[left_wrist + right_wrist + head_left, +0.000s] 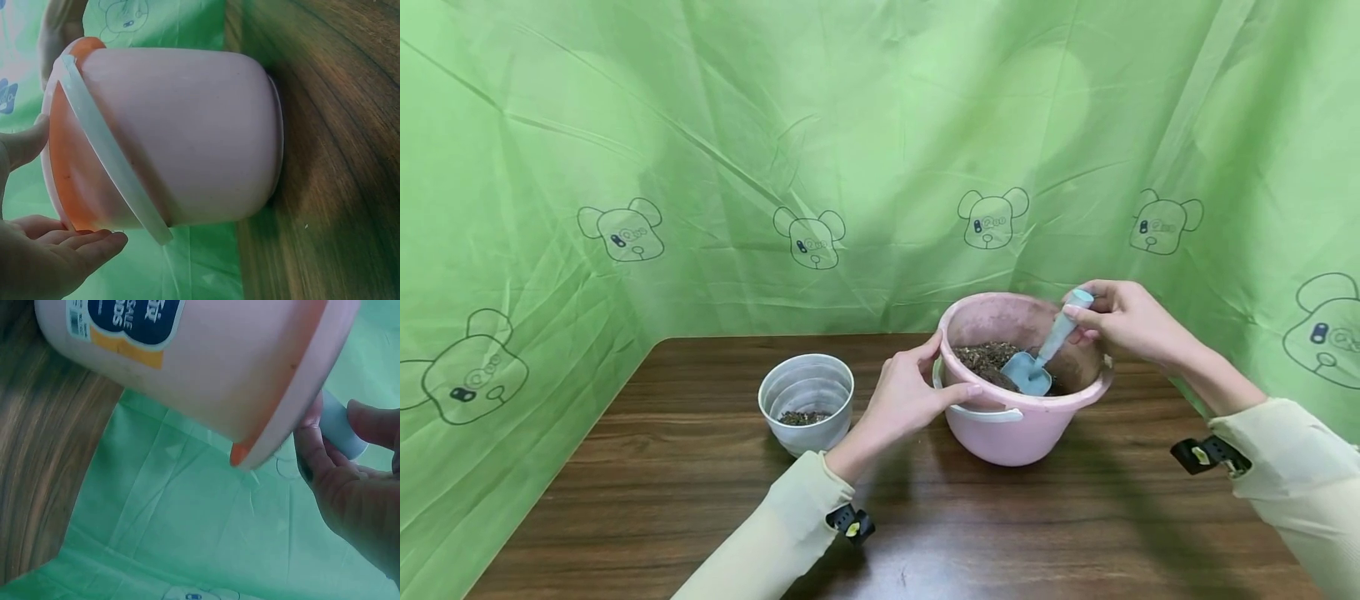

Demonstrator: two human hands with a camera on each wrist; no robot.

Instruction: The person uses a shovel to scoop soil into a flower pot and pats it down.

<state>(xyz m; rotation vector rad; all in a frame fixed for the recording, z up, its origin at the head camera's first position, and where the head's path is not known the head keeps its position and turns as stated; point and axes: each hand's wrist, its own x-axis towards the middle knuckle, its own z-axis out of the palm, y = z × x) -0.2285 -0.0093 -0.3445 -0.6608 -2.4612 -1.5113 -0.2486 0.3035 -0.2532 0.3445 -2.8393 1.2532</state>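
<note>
A pink bucket [1011,433] with a pale handle [112,153] stands on the table, dark soil [996,358] inside it. My left hand [906,385] holds its rim on the left side, thumb along the near edge and fingers round the side. My right hand [1123,321] grips the light blue handle of a small trowel [1028,375] above the far right part of the bucket. The trowel leans, its blade down at the soil. In the right wrist view, the bucket's wall hides most of the trowel, and only the handle end [344,428] shows.
Left of the bucket, close by my left forearm, stands a grey-white pot [808,408] with some soil in its bottom. The brown wooden table [662,492] ends at a green curtain [865,125] behind and on both sides. A few crumbs lie near the front.
</note>
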